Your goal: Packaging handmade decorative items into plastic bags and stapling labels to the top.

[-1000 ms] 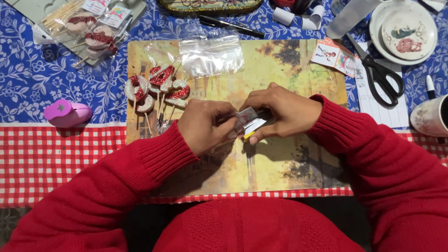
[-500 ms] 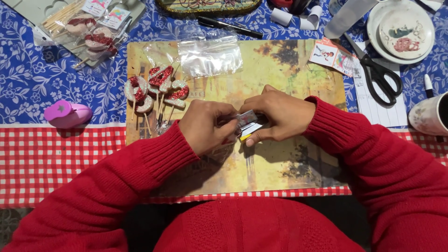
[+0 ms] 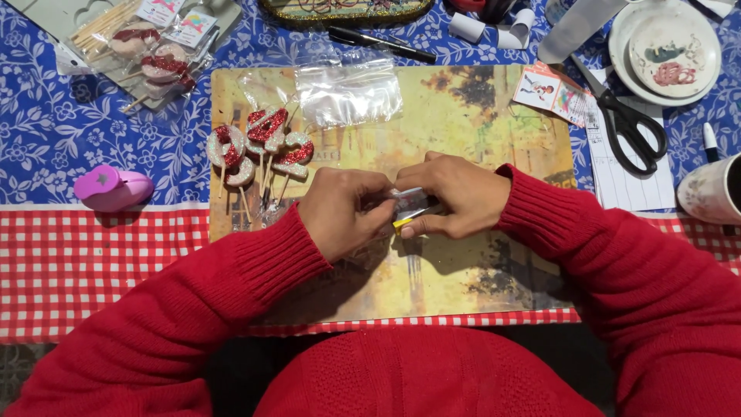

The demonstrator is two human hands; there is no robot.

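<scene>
Both hands meet over the middle of the mat [image 3: 463, 100], a yellowish board lying on the table, and together pinch a small packet [image 3: 411, 207] of clear film with a yellow strip at its lower edge. The left hand [image 3: 343, 210] is curled nearly closed, its fingertips gripping the packet's left end; the right hand [image 3: 455, 197] is likewise folded, thumb below and fingers above, clamping the right end. The packet sits just above the mat, near its centre, mostly hidden by the fingers. Toward the mat's left edge lies a cluster of glittery red and silver toppers [image 3: 258, 147] on sticks, and beside them, at the mat's far edge, a clear bag [image 3: 349, 93]. Off the mat's far left corner rests a pack [image 3: 147, 46] of similar toppers, and near the table's left edge a purple punch [image 3: 113, 188] sits where the blue floral cloth [image 3: 46, 147] meets the red checked cloth [image 3: 93, 270]. Beyond the mat's right edge lie scissors [image 3: 629, 123] on a paper sheet, with small cards [image 3: 557, 94] just beside the far right corner, a plate [image 3: 670, 50] further back and a mug [image 3: 710, 191] at the table's right edge. A black pen [image 3: 382, 44] lies past the far edge.
</scene>
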